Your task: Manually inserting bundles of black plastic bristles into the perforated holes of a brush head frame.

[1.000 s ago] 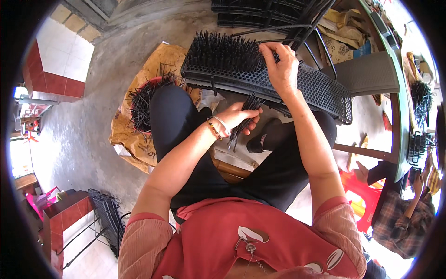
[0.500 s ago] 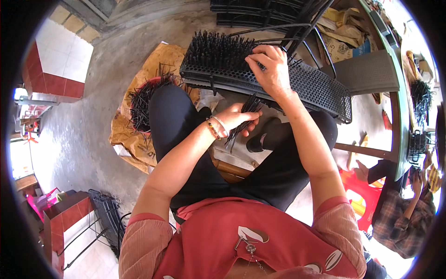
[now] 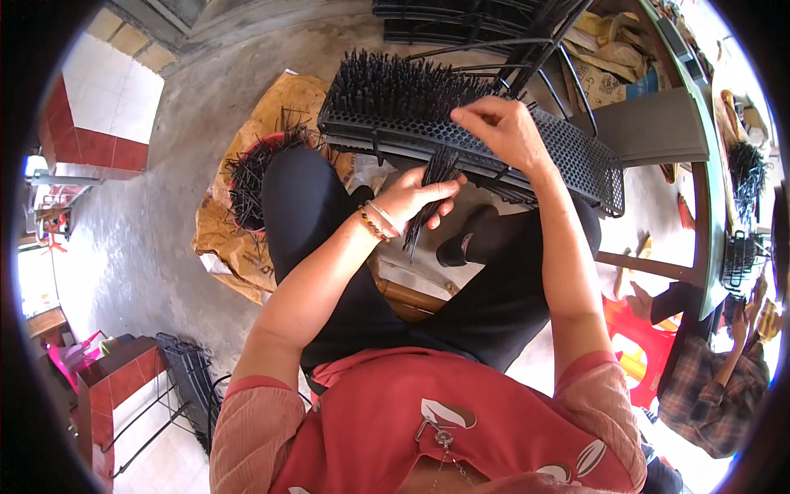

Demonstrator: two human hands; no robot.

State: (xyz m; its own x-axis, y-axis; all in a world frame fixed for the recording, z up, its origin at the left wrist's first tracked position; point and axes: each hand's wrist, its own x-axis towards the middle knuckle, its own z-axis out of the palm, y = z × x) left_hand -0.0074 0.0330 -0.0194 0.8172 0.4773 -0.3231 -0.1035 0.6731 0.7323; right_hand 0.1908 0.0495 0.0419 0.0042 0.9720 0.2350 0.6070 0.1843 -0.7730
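Note:
A bundle of thin black sticks [image 3: 441, 168] is gripped in my left hand [image 3: 405, 200], between my knees and just in front of the rack. My right hand [image 3: 514, 136] hovers over the black perforated rack [image 3: 572, 156], thumb and forefinger pinched together. Whatever is between those fingertips is too small to make out. Many black sticks [image 3: 395, 89] stand upright, packed close in the holes of the rack's left and middle part. Bare holes show on its right part, below and beyond my right hand.
By my left knee, a red basin [image 3: 271, 144] full of loose black sticks rests on brown sacking [image 3: 247, 259]. Black metal frames [image 3: 461, 29] stand behind the rack. A green-edged table [image 3: 714, 239] is at the right, with a red plastic stool [image 3: 638, 346] and another person in plaid [image 3: 699, 395].
My right hand has drawn back to the right and nearer me, off the standing sticks. The bundle in my left hand has tilted and shifted slightly up toward the rack.

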